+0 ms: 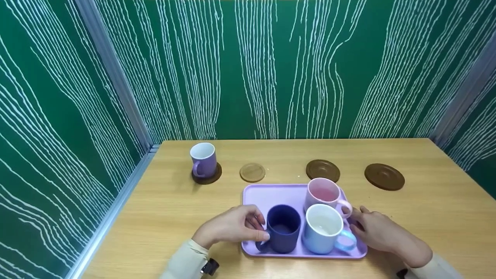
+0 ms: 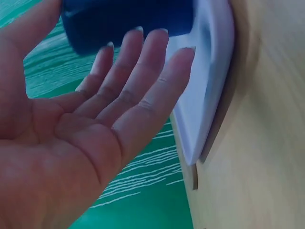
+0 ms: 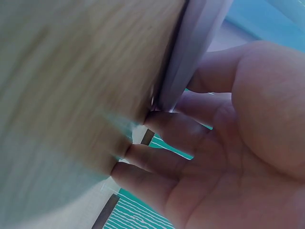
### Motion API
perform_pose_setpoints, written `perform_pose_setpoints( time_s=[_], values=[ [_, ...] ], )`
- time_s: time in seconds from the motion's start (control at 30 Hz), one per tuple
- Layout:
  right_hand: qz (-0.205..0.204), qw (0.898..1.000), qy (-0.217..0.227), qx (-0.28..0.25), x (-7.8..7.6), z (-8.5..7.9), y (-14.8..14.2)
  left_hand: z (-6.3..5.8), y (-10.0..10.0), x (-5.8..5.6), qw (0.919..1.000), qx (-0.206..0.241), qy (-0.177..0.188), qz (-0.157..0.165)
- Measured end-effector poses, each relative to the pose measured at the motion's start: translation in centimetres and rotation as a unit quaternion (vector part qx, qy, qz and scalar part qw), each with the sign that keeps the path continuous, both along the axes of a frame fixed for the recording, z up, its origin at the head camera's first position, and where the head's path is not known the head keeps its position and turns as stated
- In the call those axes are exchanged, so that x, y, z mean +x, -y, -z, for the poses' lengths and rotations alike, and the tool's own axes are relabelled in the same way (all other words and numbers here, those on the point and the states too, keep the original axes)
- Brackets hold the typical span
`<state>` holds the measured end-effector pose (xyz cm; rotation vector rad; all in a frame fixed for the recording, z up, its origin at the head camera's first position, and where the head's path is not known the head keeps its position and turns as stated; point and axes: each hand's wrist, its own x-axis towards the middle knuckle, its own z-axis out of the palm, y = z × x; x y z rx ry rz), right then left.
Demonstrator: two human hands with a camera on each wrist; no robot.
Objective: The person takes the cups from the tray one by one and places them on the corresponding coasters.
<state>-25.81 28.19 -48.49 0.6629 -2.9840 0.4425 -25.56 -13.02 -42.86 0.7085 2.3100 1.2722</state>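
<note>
My left hand (image 1: 236, 226) is at the handle side of a dark blue mug (image 1: 285, 232). In the left wrist view its fingers (image 2: 128, 88) are spread and loosely bent near the mug, not wrapped round it; whether the thumb touches the handle cannot be told. The mug stands upright on a lilac tray (image 1: 288, 190), beside a light blue mug (image 1: 323, 232) with a white inside and a pink mug (image 1: 321, 193) behind. My right hand (image 1: 378, 230) holds the tray's right rim, thumb (image 3: 209, 76) over it and other fingers low against the edge and table.
A purple mug (image 1: 204, 161) stands on a brown coaster (image 1: 213, 179) at the back left. A light wooden coaster (image 1: 252, 172) and two brown coasters, one behind the tray (image 1: 321, 166) and one farther right (image 1: 384, 177), lie along the back. Green line-patterned walls enclose the table.
</note>
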Motion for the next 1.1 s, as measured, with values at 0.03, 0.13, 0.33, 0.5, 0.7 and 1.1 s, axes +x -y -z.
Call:
perform_pose_setpoints(
  time_s=[0.03, 0.13, 0.33, 0.5, 0.7, 1.1],
  values=[
    [0.001, 1.0, 0.002, 0.001, 0.0, -0.06, -0.01, 0.11, -0.11, 0.0, 1.0, -0.003, 0.002, 0.003],
    [0.003, 1.0, 0.008, 0.003, 0.06, -0.17, -0.02, 0.3, -0.34, 0.04, 0.9999, -0.014, 0.006, 0.001],
    [0.004, 1.0, 0.017, 0.002, -0.07, -0.21, 0.02, 0.43, -0.47, 0.23, 0.9994, 0.005, 0.026, 0.022],
    [0.0, 1.0, 0.013, -0.001, -0.1, -0.19, 0.04, 0.51, -0.45, 0.31, 0.9967, 0.029, 0.051, 0.056],
    [0.0, 1.0, 0.019, -0.006, -0.16, -0.09, 0.05, 0.7, -0.42, 0.3, 0.9942, 0.046, 0.075, 0.061],
    [-0.01, 1.0, -0.011, -0.007, -0.35, 0.36, 0.05, 0.56, -0.58, 0.46, 0.9927, 0.063, 0.09, 0.051]
  ],
)
